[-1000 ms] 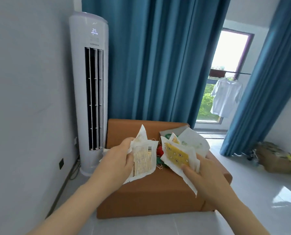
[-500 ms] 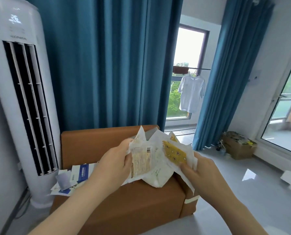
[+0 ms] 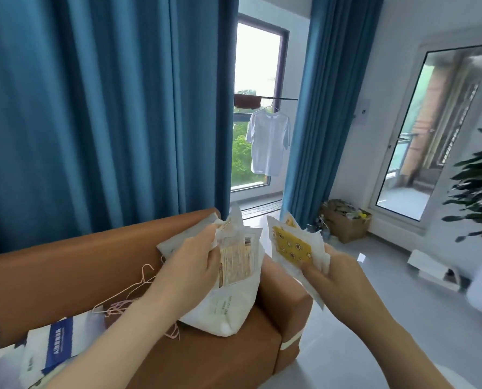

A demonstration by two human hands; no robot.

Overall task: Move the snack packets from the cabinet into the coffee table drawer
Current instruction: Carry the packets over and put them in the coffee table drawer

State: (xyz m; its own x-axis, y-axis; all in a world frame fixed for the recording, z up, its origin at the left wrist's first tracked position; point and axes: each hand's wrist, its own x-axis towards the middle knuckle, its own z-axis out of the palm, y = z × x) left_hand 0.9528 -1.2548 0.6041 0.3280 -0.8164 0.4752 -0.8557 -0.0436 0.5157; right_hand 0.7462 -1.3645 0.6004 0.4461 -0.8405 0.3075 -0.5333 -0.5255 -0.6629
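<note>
My left hand (image 3: 190,265) grips a white snack packet with a beige printed label (image 3: 238,261), held up in front of me. My right hand (image 3: 336,272) grips another white packet with a yellow patterned panel (image 3: 293,247), a second packet edge showing behind it. The two packets are a short gap apart, above the right end of a brown sofa (image 3: 65,265). No cabinet or coffee table drawer is in view.
A white bag (image 3: 225,310), thin wire hangers (image 3: 130,293) and blue-and-white papers (image 3: 57,346) lie on the sofa seat. Blue curtains (image 3: 108,108) hang behind. On the grey floor: a cardboard box (image 3: 345,224), a flat white box (image 3: 433,269) and a potted plant (image 3: 481,192) at right.
The view has swung to the right: the tall white air conditioner has left the frame and the glass door and plant have come in. Both hands keep their packets, now slightly further apart.
</note>
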